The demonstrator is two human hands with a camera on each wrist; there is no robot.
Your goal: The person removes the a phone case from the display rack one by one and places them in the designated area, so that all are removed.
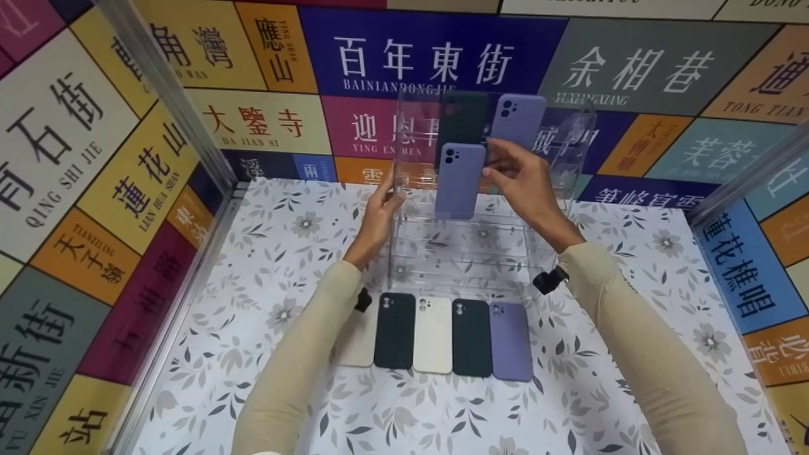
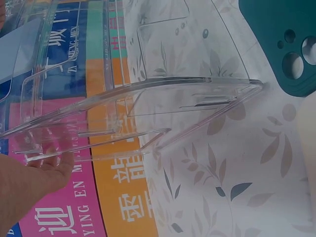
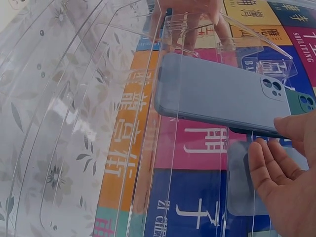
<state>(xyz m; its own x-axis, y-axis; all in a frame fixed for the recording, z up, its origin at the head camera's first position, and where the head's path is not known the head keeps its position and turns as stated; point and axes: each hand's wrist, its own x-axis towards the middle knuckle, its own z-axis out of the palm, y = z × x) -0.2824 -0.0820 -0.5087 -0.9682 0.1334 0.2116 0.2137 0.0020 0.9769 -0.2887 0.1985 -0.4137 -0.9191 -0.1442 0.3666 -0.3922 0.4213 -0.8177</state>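
Observation:
A clear tiered display stand (image 1: 458, 272) stands against the back wall. My left hand (image 1: 379, 212) grips its left side, fingers visible through the clear plastic in the left wrist view. My right hand (image 1: 521, 183) pinches the right edge of a lavender phone case (image 1: 460, 189) near its camera holes; the case stands upright at a front tier. In the right wrist view the thumb (image 3: 291, 126) lies at the case's edge, with the other fingers bent below. Behind it, higher up, stand a dark green case (image 1: 464, 109) and another lavender case (image 1: 521, 117).
In front of the stand a row of phone cases lies flat on the flowered tabletop (image 1: 208, 379): a beige case (image 1: 355, 341), a dark case (image 1: 395, 332), a cream case (image 1: 433, 335), another dark case (image 1: 472, 338) and a purple case (image 1: 512, 341). Printed panels wall in the sides.

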